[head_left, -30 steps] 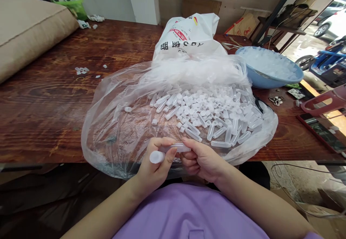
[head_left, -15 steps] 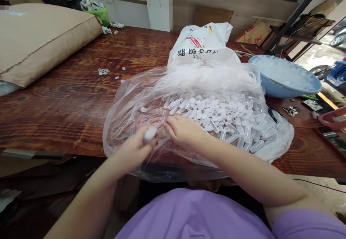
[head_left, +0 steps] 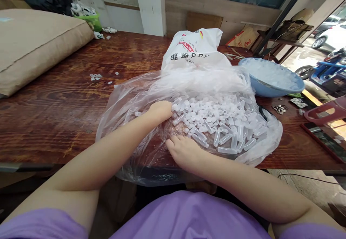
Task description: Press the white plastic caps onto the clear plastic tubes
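A spread of small translucent plastic tubes and white caps (head_left: pixel 213 113) lies on a clear plastic bag (head_left: pixel 119 105) opened out over the table. At the left edge of this pile is my left hand (head_left: pixel 161 110), its fingers curled down against the pieces. Whatever they hold is hidden. Nearer to me, my right hand (head_left: pixel 186 153) rests low over the bag, thumb and fingers drawn together. Its fingertips are turned away, so I cannot make out what is in them. Several loose tubes lie just beyond the right hand.
Behind the pile stands a white printed sack (head_left: pixel 194 48). A blue basin (head_left: pixel 273 84) of whitish pieces is at the right, near a phone (head_left: pixel 324 141) and a pink plastic stool (head_left: pixel 327 111). A large brown paper sack (head_left: pixel 40 44) fills the left of the wooden table (head_left: pixel 54 113).
My left hand has moved forward and right to the pile; the whitish piece seen in it before is out of sight. My right hand has come nearer to me. The view has shifted.
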The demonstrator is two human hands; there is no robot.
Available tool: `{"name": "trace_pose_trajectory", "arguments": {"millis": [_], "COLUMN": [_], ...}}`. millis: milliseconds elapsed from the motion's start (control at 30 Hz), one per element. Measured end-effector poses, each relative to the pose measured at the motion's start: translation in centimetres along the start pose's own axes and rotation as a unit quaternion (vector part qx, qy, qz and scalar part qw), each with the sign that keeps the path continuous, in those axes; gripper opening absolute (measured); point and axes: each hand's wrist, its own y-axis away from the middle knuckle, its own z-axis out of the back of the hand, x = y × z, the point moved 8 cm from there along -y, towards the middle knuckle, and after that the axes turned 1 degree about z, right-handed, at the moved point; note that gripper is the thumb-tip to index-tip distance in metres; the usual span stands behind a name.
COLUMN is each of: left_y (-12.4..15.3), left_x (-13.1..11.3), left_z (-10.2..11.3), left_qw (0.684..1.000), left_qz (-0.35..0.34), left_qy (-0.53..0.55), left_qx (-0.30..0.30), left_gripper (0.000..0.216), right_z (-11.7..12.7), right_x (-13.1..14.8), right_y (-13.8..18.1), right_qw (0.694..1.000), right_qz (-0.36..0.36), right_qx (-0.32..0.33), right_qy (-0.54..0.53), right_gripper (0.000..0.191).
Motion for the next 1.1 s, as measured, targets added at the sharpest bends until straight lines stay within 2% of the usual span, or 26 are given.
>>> {"name": "trace_pose_trajectory", "arguments": {"millis": [133,233,300,333,367,433,467,500,567,667,833,900,967,1033,1100], "left_y": [0.2,1.5,3.4,4.5,5.7,8.1,9.1,10.1,11.5,12.2,12.2,12.4,12.6,12.9,13.1], "left_x": [0.0,0.6,0.7,0.6,0.4,-0.4,-1.0,-1.8,-3.2,-3.8,-3.8,-4.2,-4.7,-5.1,-5.4], "left_z": [-0.2,0.5,1.1,1.0,0.8,-0.6,-1.7,-2.8,-4.6,-6.1,-6.8,-7.0,-7.3,-7.7,-8.0], "left_qw": [1.0,1.0,0.994,0.979,0.947,0.829,0.769,0.719,0.641,0.559,0.476,0.455,0.453,0.466,0.479], "left_qz": [0.017,0.015,-0.003,-0.015,-0.023,-0.02,-0.009,0.004,0.037,0.089,0.135,0.139,0.139,0.143,0.148], "left_qy": [0.0,0.009,0.098,0.194,0.318,0.559,0.638,0.693,0.761,0.82,0.869,0.879,0.88,0.872,0.863], "left_qx": [-0.003,-0.024,-0.05,-0.053,-0.05,-0.007,0.023,0.055,0.094,0.08,0.018,0.016,0.025,0.042,0.058], "left_gripper": [0.022,0.035,0.043,0.044,0.044,0.033,0.023,0.018,0.023,0.02,0.013,0.01,0.006,0.006,0.01], "right_z": [0.4,1.0,1.8,2.3,2.8,3.7,4.0,4.3,4.6,4.8,4.6,4.3,4.1,4.0,3.9], "right_x": [-0.2,-1.6,-3.0,-3.7,-4.3,-5.1,-5.2,-5.1,-4.7,-4.4,-4.5,-4.6,-4.5,-4.4,-4.8], "right_y": [2.6,4.3,5.5,6.1,6.8,7.9,8.4,8.7,9.1,9.9,11.0,11.4,11.7,12.0,12.2], "right_qw": [0.997,0.983,0.959,0.943,0.924,0.89,0.878,0.871,0.868,0.87,0.883,0.888,0.893,0.896,0.89], "right_qz": [-0.011,-0.039,-0.064,-0.077,-0.089,-0.097,-0.089,-0.076,-0.051,-0.038,-0.048,-0.048,-0.032,-0.015,-0.031], "right_qx": [-0.014,-0.072,-0.146,-0.191,-0.238,-0.321,-0.35,-0.372,-0.395,-0.418,-0.423,-0.423,-0.423,-0.422,-0.422], "right_qy": [-0.078,-0.165,-0.233,-0.263,-0.287,-0.31,-0.313,-0.311,-0.297,-0.26,-0.196,-0.174,-0.15,-0.139,-0.17], "right_gripper": [0.011,0.016,0.019,0.019,0.018,0.015,0.015,0.015,0.017,0.022,0.021,0.023,0.029,0.035,0.035]}}
